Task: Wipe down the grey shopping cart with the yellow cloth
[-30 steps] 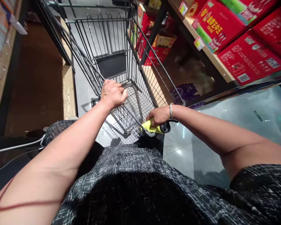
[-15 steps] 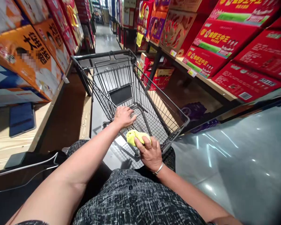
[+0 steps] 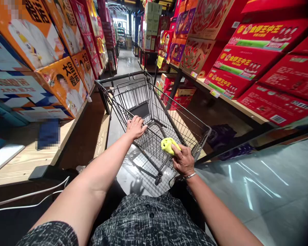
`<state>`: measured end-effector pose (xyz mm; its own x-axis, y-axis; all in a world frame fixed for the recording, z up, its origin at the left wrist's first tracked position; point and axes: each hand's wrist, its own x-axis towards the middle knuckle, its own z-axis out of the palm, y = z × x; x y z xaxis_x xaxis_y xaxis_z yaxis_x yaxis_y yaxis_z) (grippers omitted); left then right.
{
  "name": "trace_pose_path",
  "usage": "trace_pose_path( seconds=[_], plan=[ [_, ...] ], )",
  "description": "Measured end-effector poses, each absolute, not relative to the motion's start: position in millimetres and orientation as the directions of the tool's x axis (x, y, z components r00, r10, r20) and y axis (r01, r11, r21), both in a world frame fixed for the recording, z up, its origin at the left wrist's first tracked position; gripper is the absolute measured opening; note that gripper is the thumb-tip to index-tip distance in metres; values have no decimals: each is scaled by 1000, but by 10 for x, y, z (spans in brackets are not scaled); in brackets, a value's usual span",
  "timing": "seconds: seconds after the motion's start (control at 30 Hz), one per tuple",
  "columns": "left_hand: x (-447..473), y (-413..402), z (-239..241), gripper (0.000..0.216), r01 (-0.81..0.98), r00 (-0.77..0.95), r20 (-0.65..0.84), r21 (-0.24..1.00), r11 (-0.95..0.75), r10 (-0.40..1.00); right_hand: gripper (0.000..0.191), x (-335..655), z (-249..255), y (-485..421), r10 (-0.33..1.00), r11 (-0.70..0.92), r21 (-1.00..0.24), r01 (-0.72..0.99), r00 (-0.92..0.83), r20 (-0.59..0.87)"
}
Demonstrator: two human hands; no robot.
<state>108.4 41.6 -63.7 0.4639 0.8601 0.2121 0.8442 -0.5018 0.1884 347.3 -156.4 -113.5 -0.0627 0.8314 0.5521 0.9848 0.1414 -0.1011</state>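
Observation:
A black wire shopping cart (image 3: 157,131) stands before me, its basket turned at an angle with nothing lying in it. My left hand (image 3: 136,127) rests on the cart's near top rail, fingers curled over it; the rail under the palm is hidden. Bunched between the thumb and fingers of my right hand (image 3: 184,160) is a yellow cloth (image 3: 167,145). That hand is above the near right part of the basket, beside the rail. Whether the cloth touches the wire I cannot tell.
Shelves with orange boxes (image 3: 66,82) flank the left, and red boxes (image 3: 246,63) are stacked on the right. A pixelated dark blue item (image 3: 48,133) lies on the wooden shelf (image 3: 20,164) near white cables (image 3: 30,206). Shiny grey floor (image 3: 279,177) stretches at right.
My right hand has moved right with the yellow cloth. My left hand has settled onto the cart's near rail, its fingers less spread. The view has tilted up slightly.

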Motion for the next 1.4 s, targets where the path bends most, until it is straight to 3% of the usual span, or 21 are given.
trace_pose_path(
  seconds=[0.2, 0.5, 0.73, 0.87, 0.97, 1.03, 1.17, 1.3, 1.4],
  plan=[
    [1228, 254, -550, 72, 843, 479, 86, 231, -485, 874, 52, 3969, -1160, -1358, 858, 17, -171, 985, 73, 509],
    [1505, 5, -455, 87, 793, 550, 33, 294, -534, 835, 54, 4559, -1082, -910, 799, -287, -333, 898, 416, 433],
    [1418, -210, -253, 84, 662, 717, -59, 369, -652, 695, 56, 5146, -1042, -522, 818, -308, -392, 867, 451, 358],
    [746, -241, 107, 61, 733, 635, 165, 181, -656, 755, 56, 5402, -996, -318, 831, -321, -423, 847, 467, 303],
    [58, -256, 314, 48, 894, 363, 455, 77, -442, 813, 56, 5484, -965, -194, 807, -353, -502, 790, 528, 264],
    [-316, -292, 362, 44, 955, 211, 562, 56, -291, 800, 58, 5441, -941, -109, 772, -374, -574, 728, 588, 242],
    [-606, -431, 302, 40, 964, 194, 508, 59, -258, 839, 62, 4959, -828, 79, 783, -201, -675, 710, 530, 325],
    [-530, -588, 238, 42, 943, 217, 515, 108, -314, 829, 62, 3942, -607, 146, 848, 197, -638, 745, 197, 492],
    [-516, -681, 252, 45, 919, 206, 529, 184, -348, 823, 61, 3023, -430, 6, 771, 514, -582, 630, -44, 635]
  ],
)
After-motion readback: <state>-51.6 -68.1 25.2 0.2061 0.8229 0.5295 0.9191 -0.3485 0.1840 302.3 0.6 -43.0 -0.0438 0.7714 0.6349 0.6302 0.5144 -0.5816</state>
